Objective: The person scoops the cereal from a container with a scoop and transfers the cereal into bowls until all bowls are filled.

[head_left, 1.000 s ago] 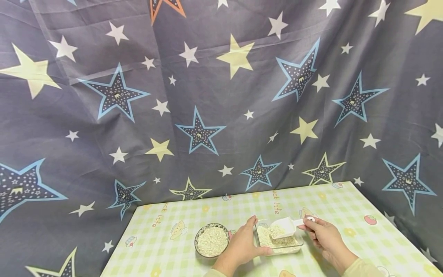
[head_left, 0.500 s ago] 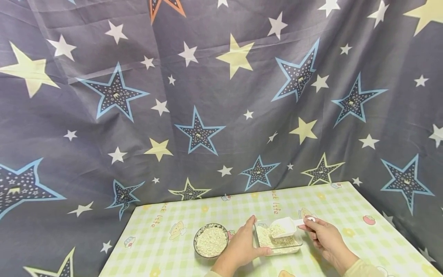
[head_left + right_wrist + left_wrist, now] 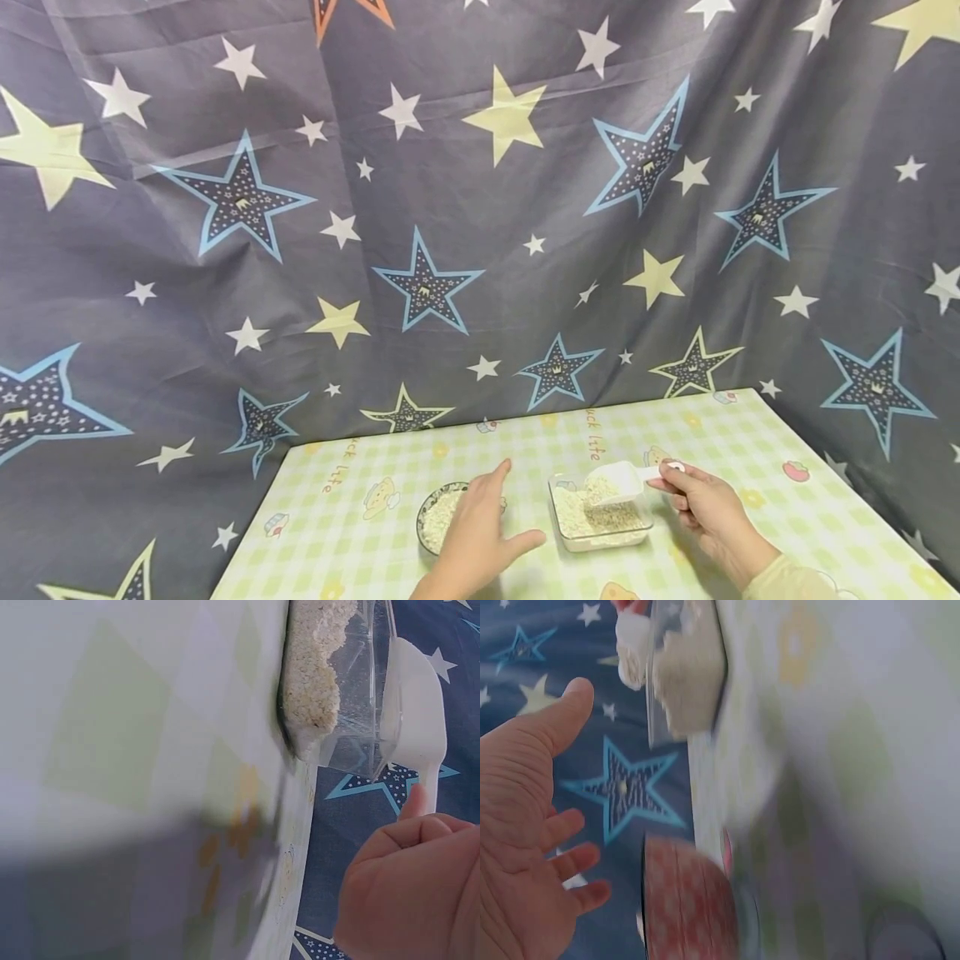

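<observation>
My right hand [image 3: 712, 512] grips the handle of a white scoop [image 3: 621, 481], whose bowl is loaded with pale oat flakes. The scoop is over a clear rectangular container [image 3: 603, 543] part filled with the same flakes; in the right wrist view the scoop [image 3: 416, 705] overlaps the container's upper rim. My left hand [image 3: 476, 533] is off the container, thumb and fingers spread, holding nothing. It overlaps a round patterned bowl [image 3: 431, 500] of flakes in the head view, hiding its right part. The left wrist view shows the bowl's reddish side [image 3: 686, 900] below the fingers.
A green and white checked cloth [image 3: 360, 542] with cartoon prints covers the table. Behind it hangs a dark curtain [image 3: 465, 208] with stars, reaching down to the table's back edge. The container stands to the right of the bowl.
My left hand has let go of the container and moved left to the bowl. The right hand has stayed nearly in place with the scoop, which is slightly raised.
</observation>
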Demonstrator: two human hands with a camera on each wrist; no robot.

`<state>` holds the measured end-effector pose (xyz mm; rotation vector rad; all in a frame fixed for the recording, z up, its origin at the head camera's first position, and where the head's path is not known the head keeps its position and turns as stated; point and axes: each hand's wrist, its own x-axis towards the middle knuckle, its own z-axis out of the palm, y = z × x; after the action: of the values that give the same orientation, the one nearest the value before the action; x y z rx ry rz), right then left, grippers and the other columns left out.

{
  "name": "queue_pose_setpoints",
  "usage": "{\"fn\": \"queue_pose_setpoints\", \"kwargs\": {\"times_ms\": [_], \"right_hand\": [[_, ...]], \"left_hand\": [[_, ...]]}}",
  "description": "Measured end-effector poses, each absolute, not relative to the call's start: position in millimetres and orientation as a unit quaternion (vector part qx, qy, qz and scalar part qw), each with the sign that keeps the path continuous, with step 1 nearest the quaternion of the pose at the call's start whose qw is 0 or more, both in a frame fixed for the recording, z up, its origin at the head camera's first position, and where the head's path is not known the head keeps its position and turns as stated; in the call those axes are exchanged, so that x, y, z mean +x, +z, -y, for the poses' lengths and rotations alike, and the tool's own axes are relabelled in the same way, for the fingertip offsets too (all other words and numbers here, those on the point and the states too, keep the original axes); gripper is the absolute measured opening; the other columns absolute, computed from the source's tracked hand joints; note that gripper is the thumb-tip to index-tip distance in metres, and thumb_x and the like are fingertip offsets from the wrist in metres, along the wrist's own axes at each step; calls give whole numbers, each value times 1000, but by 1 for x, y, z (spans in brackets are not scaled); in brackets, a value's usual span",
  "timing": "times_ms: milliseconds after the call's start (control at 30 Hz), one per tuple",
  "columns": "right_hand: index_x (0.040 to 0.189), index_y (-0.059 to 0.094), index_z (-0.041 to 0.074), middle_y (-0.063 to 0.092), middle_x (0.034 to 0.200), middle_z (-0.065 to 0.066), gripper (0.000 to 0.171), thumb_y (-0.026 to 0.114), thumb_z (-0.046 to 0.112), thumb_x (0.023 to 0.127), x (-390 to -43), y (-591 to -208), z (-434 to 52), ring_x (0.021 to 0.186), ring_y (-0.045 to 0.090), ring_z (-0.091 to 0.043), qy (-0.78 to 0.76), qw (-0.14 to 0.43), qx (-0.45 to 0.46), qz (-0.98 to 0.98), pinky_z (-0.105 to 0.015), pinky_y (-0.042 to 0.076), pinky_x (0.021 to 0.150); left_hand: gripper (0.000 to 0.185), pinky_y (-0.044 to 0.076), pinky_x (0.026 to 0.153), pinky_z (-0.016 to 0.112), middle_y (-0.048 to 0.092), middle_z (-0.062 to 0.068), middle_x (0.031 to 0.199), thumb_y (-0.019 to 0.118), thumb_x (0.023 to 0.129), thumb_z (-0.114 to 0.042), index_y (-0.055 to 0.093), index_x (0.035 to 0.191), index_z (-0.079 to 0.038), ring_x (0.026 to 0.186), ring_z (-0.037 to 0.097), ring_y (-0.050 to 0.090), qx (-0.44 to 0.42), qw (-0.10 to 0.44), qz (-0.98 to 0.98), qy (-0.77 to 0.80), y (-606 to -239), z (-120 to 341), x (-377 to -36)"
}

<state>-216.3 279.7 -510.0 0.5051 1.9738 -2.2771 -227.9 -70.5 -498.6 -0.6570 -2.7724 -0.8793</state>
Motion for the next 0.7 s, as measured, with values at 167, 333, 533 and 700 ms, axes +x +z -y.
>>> {"fn": "queue_pose_setpoints", "kwargs": {"times_ms": [167, 333, 533, 700], "right_hand": [[130, 62, 16, 81, 87, 14, 23, 62, 28, 110, -218, -506, -278, 55, 44, 4, -748, 43, 161, -643, -14, 37, 48], [139, 57, 15, 81, 87, 15, 34, 64, 30, 109, -219, -501, -275, 55, 44, 5, -752, 44, 152, -640, -14, 37, 48], [135, 56, 15, 81, 87, 14, 26, 61, 23, 110, -221, -490, -260, 54, 40, 6, -766, 42, 132, -628, -13, 32, 46], [152, 47, 5, 82, 87, 13, 47, 60, 22, 111, -225, -482, -238, 53, 39, 6, -768, 49, 117, -628, -12, 29, 46]], "left_hand": [[113, 38, 122, 68, 54, 16, 160, 89, 77, -64, 43, 161, -5, 148, 43, 48, -177, 130, 936, -274, -503, 112, -227], [122, 38, 123, 67, 53, 17, 161, 92, 70, -68, 41, 162, -5, 148, 44, 47, -121, 131, 945, -274, -510, 145, -226], [131, 39, 121, 68, 51, 21, 161, 87, 67, -77, 38, 163, -2, 146, 45, 49, -104, 95, 950, -280, -517, 161, -225], [133, 46, 115, 68, 55, 25, 155, 87, 68, -78, 39, 161, 3, 139, 46, 56, -92, 77, 952, -280, -523, 167, -227]]}}
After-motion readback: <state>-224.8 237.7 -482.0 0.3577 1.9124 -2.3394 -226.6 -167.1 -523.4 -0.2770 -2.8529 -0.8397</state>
